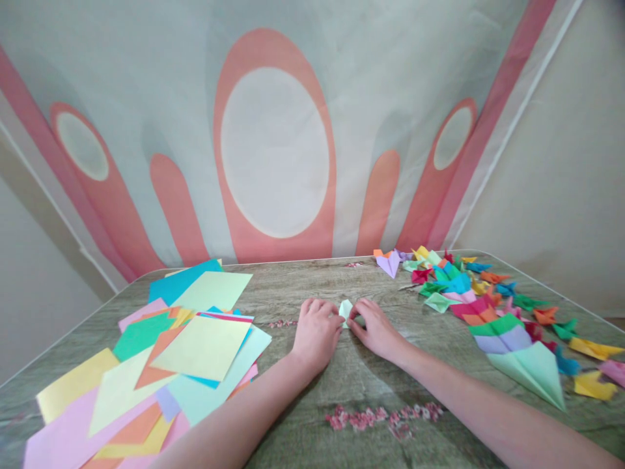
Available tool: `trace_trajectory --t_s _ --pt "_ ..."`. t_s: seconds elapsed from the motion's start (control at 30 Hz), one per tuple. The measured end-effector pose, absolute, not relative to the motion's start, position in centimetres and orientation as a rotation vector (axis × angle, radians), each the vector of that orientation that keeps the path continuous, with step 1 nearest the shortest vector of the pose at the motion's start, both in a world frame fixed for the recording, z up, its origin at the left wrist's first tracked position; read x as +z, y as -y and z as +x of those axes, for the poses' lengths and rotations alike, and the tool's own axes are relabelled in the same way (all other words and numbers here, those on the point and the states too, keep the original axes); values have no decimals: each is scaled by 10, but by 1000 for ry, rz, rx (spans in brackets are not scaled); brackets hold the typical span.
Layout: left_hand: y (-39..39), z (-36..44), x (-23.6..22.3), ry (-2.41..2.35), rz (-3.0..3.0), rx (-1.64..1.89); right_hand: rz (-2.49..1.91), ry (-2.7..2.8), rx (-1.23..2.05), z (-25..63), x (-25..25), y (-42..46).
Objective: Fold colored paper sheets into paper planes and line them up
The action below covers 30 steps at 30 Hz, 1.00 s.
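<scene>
A small pale green folded paper (346, 310) stands between my hands at the middle of the table. My left hand (317, 326) rests on the table with its fingers bent, their tips at the paper's left edge. From the other side, my right hand (372, 326) pinches the paper's right edge between thumb and fingers. The lower part of the paper is partly hidden by my fingertips.
Loose coloured paper sheets (205, 345) lie in an overlapping pile on the left. Several folded paper pieces crowd the right side, among them a mint paper plane (532, 371) and a lilac folded heart (389, 264). A printed cloth (273, 150) hangs behind the wooden table (303, 417).
</scene>
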<state>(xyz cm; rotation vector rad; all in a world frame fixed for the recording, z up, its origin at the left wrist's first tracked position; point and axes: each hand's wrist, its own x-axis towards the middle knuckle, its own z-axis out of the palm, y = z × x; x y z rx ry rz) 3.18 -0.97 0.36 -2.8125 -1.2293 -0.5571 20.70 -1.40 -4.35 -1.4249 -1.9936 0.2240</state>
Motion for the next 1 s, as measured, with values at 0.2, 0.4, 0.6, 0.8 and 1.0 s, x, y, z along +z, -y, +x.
trace_trajectory --t_s 0.2,0.4,0.6,0.8,1.0 --pt "16 36 6 1017 -2787 -315 -1435 2001 245 206 -41 15" --pt "14 37 6 860 -2787 -250 -1510 2004 264 205 -36 14" --pt "15 36 5 793 -2804 -233 -1650 1948 200 212 -35 14" --pt "10 35 -1 736 -2864 -159 -1659 1979 127 216 -39 16" --pt "8 33 0 705 -2876 -151 -1661 1978 66 220 -48 16"
